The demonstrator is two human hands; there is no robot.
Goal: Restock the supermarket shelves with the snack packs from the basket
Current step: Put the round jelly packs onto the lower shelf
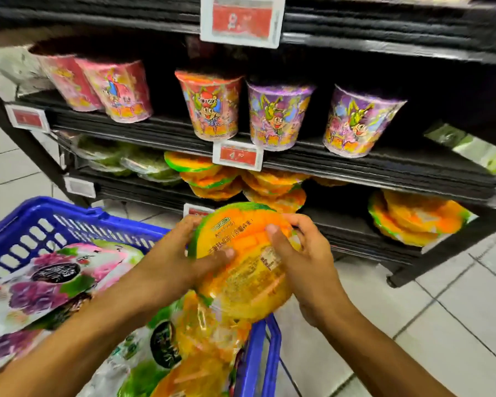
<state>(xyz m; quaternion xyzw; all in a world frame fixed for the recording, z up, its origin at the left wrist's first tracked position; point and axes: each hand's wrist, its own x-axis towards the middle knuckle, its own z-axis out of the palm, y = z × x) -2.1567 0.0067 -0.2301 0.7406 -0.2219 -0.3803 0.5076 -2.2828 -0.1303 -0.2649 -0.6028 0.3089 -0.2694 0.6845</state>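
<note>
- Down the far left, pale floor tiles beside the black shelf unit.
- Along the middle shelf, left to right: two pink cups, one orange cup, two purple cups, all upright, print blurred.
- Clipped to that shelf's edge just below the orange cup, a red price tag.
- One level down: green packs at the left, a heap of shelved mango packs in the middle, a second mango heap well to the right, with a dark gap between the two heaps.
- Half hidden behind the lifted pack, another small tag on the lowest shelf edge.
- Now the grip. Left hand clamped on the left rim of the mango snack pack, thumb laid across the front, fingers curled over the top edge.
- Pack itself up in both hands, above the basket's right corner, just short of the lowest shelf and apart from the stock there.
- Right hand on the opposite rim, thumb pressed to the front, fingers wrapped round the back.
- Lower left, the blue basket: purple grape packs piled at its left, a green pack and more orange packs at its right, under the forearms.
</note>
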